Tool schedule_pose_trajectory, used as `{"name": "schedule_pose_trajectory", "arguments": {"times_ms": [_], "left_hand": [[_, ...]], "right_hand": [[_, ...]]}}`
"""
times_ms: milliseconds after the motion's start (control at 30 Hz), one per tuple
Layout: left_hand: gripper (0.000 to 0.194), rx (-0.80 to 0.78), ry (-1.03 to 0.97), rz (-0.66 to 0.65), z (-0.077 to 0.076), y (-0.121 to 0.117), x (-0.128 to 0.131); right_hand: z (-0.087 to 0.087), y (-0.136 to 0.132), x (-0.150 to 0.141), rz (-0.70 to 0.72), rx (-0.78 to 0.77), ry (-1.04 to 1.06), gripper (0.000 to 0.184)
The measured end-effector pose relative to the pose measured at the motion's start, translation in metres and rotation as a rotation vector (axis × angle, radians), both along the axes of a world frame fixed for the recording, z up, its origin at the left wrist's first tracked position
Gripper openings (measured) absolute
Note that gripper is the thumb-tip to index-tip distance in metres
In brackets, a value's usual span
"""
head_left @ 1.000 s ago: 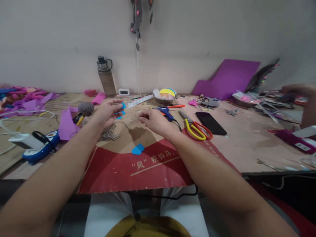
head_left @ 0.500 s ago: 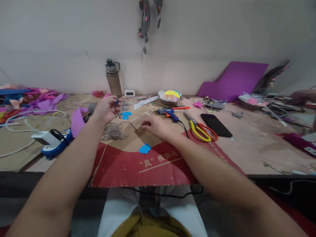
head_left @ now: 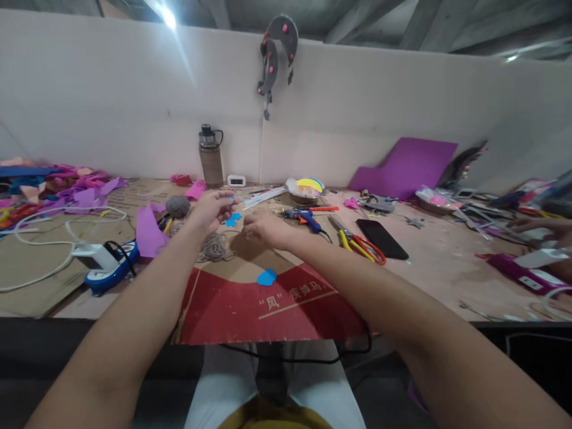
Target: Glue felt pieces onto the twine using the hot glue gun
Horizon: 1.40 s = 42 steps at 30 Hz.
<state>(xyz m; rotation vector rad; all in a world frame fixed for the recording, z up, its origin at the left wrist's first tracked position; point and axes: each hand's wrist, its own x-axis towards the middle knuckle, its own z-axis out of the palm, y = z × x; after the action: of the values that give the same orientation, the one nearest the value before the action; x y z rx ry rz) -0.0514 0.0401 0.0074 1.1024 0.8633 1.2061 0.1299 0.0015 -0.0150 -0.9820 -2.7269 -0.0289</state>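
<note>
My left hand (head_left: pixel 215 211) is closed on a small blue piece (head_left: pixel 231 198), which shows at its fingertips. Close to its right, my right hand (head_left: pixel 264 231) is pinched above the brown cardboard; the yarn strand at its fingertips is hard to make out now. Below my left hand lies a loose heap of grey yarn (head_left: pixel 214 249). Blue cut-out shapes (head_left: pixel 233 220) rest just beyond, between the hands. Another blue cut-out (head_left: pixel 267 277) lies nearer me on the red part of the cardboard (head_left: pixel 214 316).
Right of my hands are a blue glue gun (head_left: pixel 308 219), scissors (head_left: pixel 357 243) and a black phone (head_left: pixel 383 239). A bottle (head_left: pixel 211 161) and a bowl (head_left: pixel 304 195) stand behind. Left are a yarn ball (head_left: pixel 177 206) and power strip (head_left: pixel 111 277). Another person's hand (head_left: pixel 543 229) is far right.
The view has tilted up. My right hand has come closer to my left hand. Half a second ago a yarn strand ran from the heap towards my right fingers.
</note>
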Motion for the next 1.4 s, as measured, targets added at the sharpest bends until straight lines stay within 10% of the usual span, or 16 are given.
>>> {"name": "schedule_pose_trajectory", "arguments": {"times_ms": [233,433,700,867,1100,1400], "left_hand": [[0.024,0.001,0.066,-0.070,-0.005,0.002,0.002],[0.024,-0.011,0.096,-0.041,-0.006,-0.001,0.005],[0.020,0.009,0.190,-0.111,-0.010,-0.012,0.017],[0.018,-0.074,0.199,-0.194,-0.019,-0.018,0.026],[0.017,-0.078,0.187,-0.245,-0.019,-0.029,0.039],[0.037,0.121,0.422,-0.227,-0.023,-0.033,0.043]], "right_hand": [[-0.013,0.011,-0.009,0.148,0.062,-0.100,0.018],[-0.021,-0.002,-0.003,-0.100,-0.232,0.587,0.010],[0.010,-0.024,0.021,-0.189,-0.685,1.529,0.015],[0.002,-0.015,0.035,-0.321,-0.633,1.397,0.010],[-0.006,-0.019,0.036,-0.446,-0.135,0.820,0.006],[-0.005,-0.029,0.030,-0.518,-0.075,0.576,0.010]]}}
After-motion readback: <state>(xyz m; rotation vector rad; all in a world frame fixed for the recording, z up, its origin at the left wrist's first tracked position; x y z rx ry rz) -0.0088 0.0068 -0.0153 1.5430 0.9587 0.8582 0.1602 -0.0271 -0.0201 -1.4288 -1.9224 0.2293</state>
